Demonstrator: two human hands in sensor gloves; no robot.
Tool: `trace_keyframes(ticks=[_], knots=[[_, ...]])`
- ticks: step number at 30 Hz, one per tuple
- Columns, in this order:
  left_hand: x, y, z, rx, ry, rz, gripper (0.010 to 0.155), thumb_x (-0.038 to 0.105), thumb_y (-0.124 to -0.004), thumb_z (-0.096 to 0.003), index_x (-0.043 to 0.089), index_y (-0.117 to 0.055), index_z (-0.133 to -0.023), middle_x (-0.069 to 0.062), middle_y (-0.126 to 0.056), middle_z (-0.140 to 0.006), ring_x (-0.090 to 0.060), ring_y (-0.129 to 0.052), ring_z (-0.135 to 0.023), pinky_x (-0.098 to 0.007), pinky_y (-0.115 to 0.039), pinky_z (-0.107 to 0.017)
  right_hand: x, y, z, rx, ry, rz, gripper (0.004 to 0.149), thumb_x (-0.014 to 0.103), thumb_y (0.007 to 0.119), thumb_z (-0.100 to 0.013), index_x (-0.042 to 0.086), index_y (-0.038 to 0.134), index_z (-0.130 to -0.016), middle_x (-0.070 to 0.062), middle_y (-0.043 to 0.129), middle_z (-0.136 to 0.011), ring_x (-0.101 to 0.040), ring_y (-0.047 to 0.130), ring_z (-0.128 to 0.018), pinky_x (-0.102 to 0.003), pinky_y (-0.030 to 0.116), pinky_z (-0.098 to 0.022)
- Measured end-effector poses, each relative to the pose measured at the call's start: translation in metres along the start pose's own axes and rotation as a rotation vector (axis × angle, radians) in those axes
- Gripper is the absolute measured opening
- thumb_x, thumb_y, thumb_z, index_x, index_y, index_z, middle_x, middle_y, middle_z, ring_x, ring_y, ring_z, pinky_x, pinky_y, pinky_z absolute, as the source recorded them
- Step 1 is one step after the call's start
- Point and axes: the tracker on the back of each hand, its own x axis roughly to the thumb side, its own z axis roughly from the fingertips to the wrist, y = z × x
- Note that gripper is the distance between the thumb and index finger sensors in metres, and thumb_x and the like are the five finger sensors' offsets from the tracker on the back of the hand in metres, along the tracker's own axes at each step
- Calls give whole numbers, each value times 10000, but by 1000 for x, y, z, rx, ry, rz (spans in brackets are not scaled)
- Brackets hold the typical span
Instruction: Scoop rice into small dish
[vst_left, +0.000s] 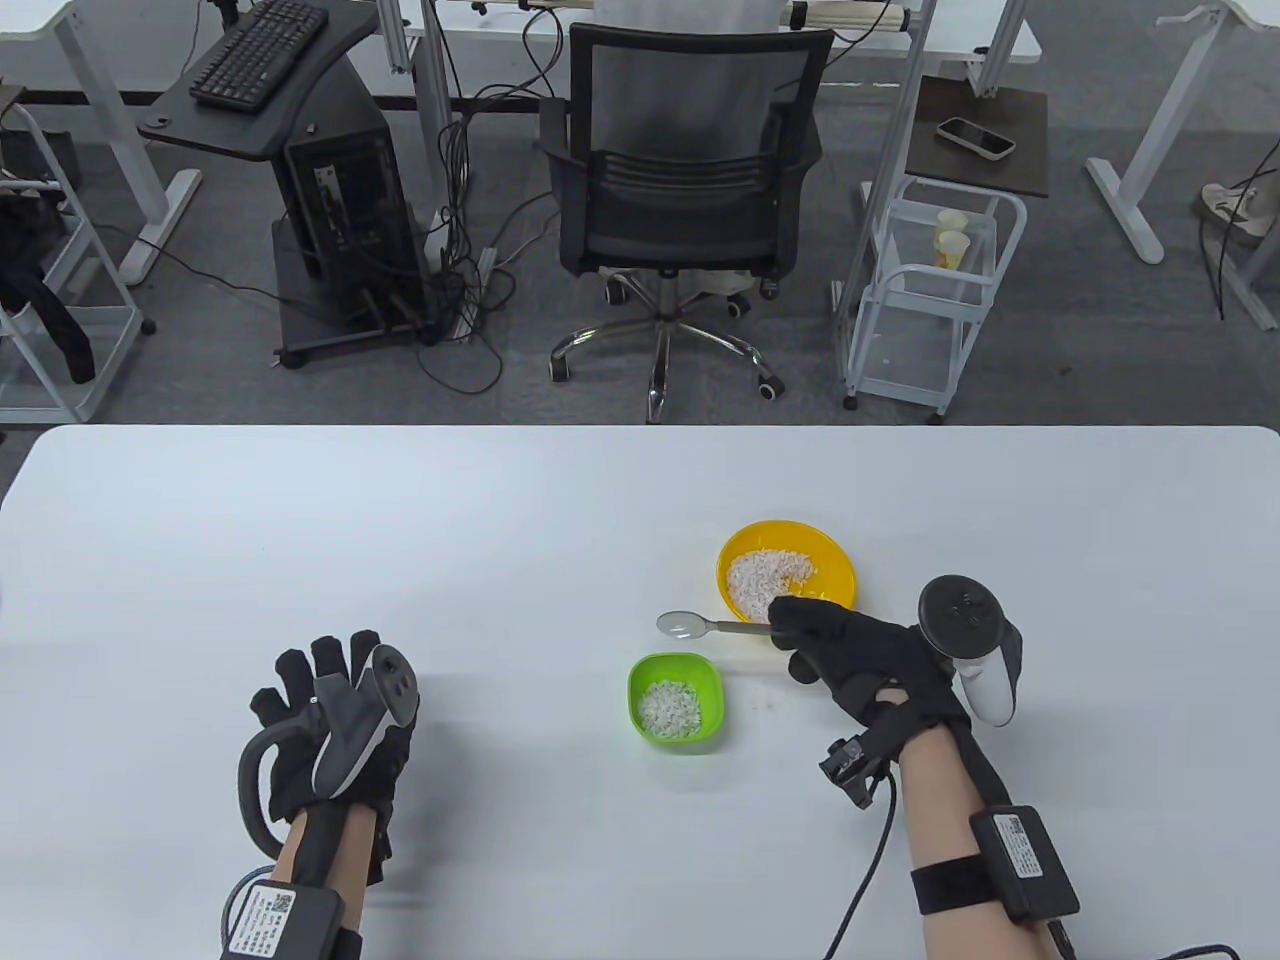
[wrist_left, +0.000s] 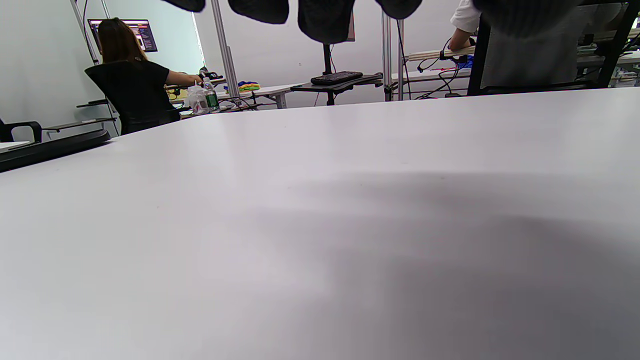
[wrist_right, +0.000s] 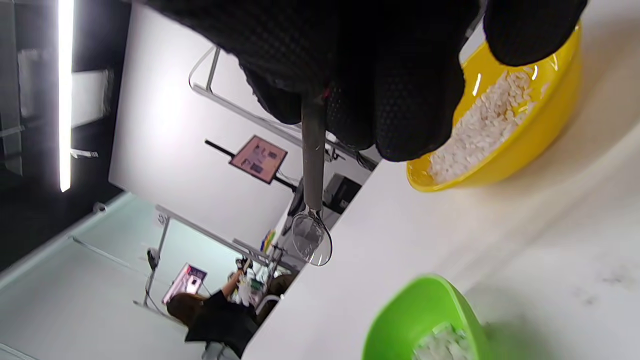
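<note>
A yellow bowl (vst_left: 840, 570) holds rice on the table's right half; it also shows in the right wrist view (wrist_right: 520, 150). A small green dish (vst_left: 645, 672) with some rice stands in front of it to the left, and at the bottom of the right wrist view (wrist_right: 405, 320). My right hand (vst_left: 850, 650) grips the handle of a metal spoon (vst_left: 685, 626). The spoon's empty bowl (wrist_right: 312, 240) hangs above the table, just beyond the green dish. My left hand (vst_left: 335, 715) rests on the table at the left, fingers spread, holding nothing.
The table's far edge (vst_left: 640, 430) borders an office chair (vst_left: 690, 190) and a white wire cart (vst_left: 930, 290). In the left wrist view only bare tabletop (wrist_left: 320, 225) lies ahead of the left hand.
</note>
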Motion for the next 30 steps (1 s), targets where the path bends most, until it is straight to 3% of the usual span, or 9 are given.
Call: trace_keyframes(ticks=[3, 7, 14, 30], knots=[[0, 0, 0, 1, 0, -9, 724, 646, -618, -466, 439, -350, -1106, 75, -440, -1266, -275, -388, -1193, -590, -407, -851, -5, -10, 4, -202, -8, -68, 429, 104, 745, -561, 102, 788, -988, -248, 898, -914, -467, 931, -626, -761, 557, -609], [1, 0, 0, 3, -3, -10, 725, 646, -618, -466, 440, -349, -1106, 78, -439, -1266, -274, -387, -1193, -589, -407, -852, -18, -21, 6, -287, 53, -83, 434, 116, 734, -576, 125, 758, -1010, -238, 862, -955, -477, 908, -661, -760, 530, -633], [1, 0, 0, 3, -3, -8, 725, 646, -618, -465, 439, -349, -1107, 76, -437, -1266, -275, -389, -1193, -589, -407, -853, -40, -30, 8, -426, 228, 137, 440, 135, 717, -586, 147, 731, -1025, -218, 836, -989, -483, 893, -716, -753, 521, -646], [2, 0, 0, 9, -9, -6, 726, 646, -619, -465, 437, -351, -1107, 75, -440, -1266, -279, -389, -1192, -590, -408, -852, -55, -17, 3, -406, 335, 277, 438, 148, 719, -579, 136, 744, -1016, -225, 856, -971, -496, 902, -718, -750, 542, -632]])
